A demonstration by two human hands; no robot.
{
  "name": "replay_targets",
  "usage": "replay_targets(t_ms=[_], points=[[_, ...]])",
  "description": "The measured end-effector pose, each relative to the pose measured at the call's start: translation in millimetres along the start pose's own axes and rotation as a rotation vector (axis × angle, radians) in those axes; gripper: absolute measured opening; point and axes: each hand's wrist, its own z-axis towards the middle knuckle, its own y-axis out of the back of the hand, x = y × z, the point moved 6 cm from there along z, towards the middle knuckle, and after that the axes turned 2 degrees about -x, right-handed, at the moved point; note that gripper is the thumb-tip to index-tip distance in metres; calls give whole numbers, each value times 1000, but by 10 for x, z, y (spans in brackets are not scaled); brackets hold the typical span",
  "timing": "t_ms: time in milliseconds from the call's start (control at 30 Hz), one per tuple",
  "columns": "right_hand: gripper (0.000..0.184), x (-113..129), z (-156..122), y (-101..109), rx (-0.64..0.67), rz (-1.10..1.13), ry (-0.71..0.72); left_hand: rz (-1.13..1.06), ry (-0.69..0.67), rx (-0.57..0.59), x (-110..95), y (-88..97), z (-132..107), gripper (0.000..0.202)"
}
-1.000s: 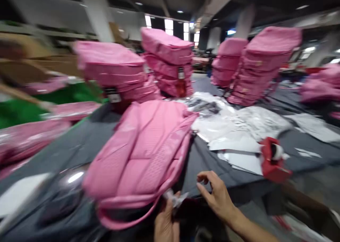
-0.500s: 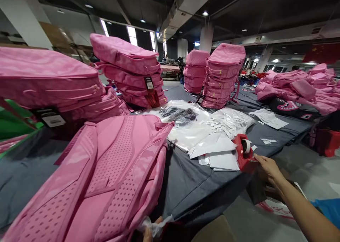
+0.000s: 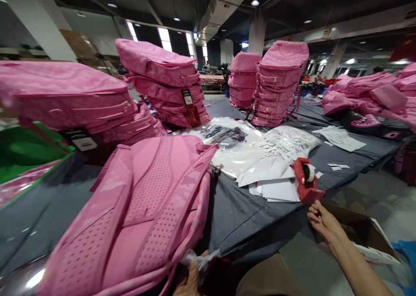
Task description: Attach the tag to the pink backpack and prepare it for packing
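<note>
At the bottom edge, the person's left hand (image 3: 191, 281) is mostly cut off by the frame, with a crumpled scrap of clear plastic (image 3: 199, 259) at its fingers; whether they pinch it cannot be told. The scrap sits just beside the lower edge of one pink backpack (image 3: 146, 209), which lies on a grey-covered table (image 3: 256, 220) with its padded back panel facing up, its long axis running from lower left to upper right. To the right, the right hand (image 3: 325, 224) holds nothing, its fingers (image 3: 313, 213) pressed together and lightly curled, above a cardboard box (image 3: 360, 229) and near one red tape dispenser (image 3: 305, 181) holding one roll. Beside the dispenser lies a pile of white paper sheets (image 3: 276, 190), and beyond it two clear plastic bags (image 3: 282, 142) lie side by side. Four stacks of pink backpacks (image 3: 279, 83) stand across the table, and farther right lies a heap of pink backpacks (image 3: 367, 92) beside one black bag with a pink shark mouth (image 3: 365, 122).
</note>
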Motion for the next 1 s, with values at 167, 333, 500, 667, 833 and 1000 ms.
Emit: replay_targets(t_ms=[167, 333, 500, 667, 833, 1000], points=[[58, -227, -791, -1199, 644, 17, -217, -248, 40, 17, -97, -204, -296, 74], [52, 119, -1680, -2271, 1358, -392, 321, -344, -140, 77, -272, -376, -366, 59], [39, 208, -1848, -2849, 1352, -666, 1069, -494, -220, 183, -364, -466, -446, 51], [35, 161, -1870, -2871, 1121, -746, 1536, -470, -275, 199, -406, -450, -410, 54], [36, 119, -1909, -2846, 1064, -779, 1587, -500, -270, 264, -396, -426, -455, 58], [26, 34, -1756, -2870, 1128, -897, 1365, -476, -188, 183, -399, -412, -480, 58]])
